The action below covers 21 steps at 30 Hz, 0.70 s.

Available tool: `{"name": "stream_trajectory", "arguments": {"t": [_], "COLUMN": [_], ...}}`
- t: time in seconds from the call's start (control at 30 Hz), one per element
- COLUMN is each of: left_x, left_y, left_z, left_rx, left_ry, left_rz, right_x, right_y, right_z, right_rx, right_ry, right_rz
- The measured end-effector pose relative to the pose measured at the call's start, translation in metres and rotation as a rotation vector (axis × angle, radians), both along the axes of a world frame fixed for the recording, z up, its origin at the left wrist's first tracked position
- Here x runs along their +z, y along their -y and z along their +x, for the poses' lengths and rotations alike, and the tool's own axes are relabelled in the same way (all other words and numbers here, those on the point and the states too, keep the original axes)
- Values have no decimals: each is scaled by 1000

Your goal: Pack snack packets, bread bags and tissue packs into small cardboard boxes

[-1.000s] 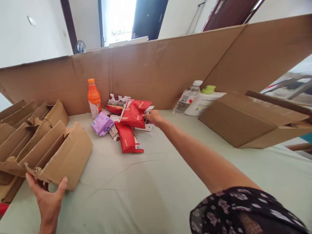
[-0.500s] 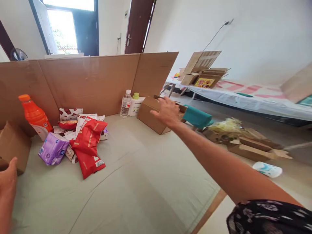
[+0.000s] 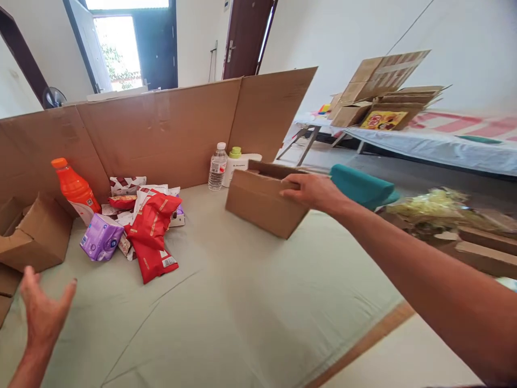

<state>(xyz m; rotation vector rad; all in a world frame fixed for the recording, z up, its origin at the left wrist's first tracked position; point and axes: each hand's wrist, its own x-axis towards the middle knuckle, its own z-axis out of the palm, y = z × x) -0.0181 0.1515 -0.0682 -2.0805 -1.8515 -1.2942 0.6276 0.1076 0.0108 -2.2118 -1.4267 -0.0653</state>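
Note:
My right hand (image 3: 311, 191) grips the upper side of an open cardboard box (image 3: 262, 202), which is slightly tilted near the table's right side. Behind that box stand a clear water bottle (image 3: 217, 168) and a white bottle with a green cap (image 3: 236, 164). My left hand (image 3: 45, 307) is in the air at the lower left, fingers spread and holding nothing. Just beyond it sits another cardboard box (image 3: 44, 234). An orange bottle (image 3: 76, 188), a purple tissue pack (image 3: 102, 237) and red snack bags (image 3: 153, 231) lie grouped right of that box.
A tall cardboard panel (image 3: 161, 134) lines the back of the cloth-covered table (image 3: 226, 307). Right of the table are a teal stool (image 3: 359, 186) and crumpled clear plastic (image 3: 432, 207) on the floor. Flattened cartons (image 3: 388, 97) rest on a far bench.
My right hand has closed on the box at the right, and the box has shifted toward me and tilted. My left hand has moved away from the left box. The view has turned slightly.

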Motion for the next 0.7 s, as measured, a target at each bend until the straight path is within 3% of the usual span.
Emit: {"name": "stream_trajectory", "arguments": {"t": [0.1, 0.2, 0.27, 0.33, 0.43, 0.53, 0.63, 0.7], "left_x": [-14, -20, -21, -22, -26, -25, -17, -11], "left_y": [60, 121, 151, 172, 191, 203, 210, 213], "left_z": [49, 99, 121, 129, 122, 107, 95, 92], "left_rx": [-264, -592, -766, -899, -999, -1026, -1014, -961], "left_ry": [-63, -54, -9, 77, 230, 298, 279, 275], "left_rz": [-114, -218, -329, -453, -549, -547, -589, -634], "right_x": [-7, -14, -12, -7, 8, 27, 42, 43], "right_y": [73, 149, 188, 212, 218, 202, 180, 169], "right_z": [-44, -100, -135, -163, -187, -198, -210, -224], "right_rx": [212, 584, 786, 948, 1124, 1270, 1312, 1285], "right_ry": [14, 68, 81, 50, -42, -109, -74, 37], "right_rz": [0, 166, 238, 225, 96, -109, -266, -257]}}
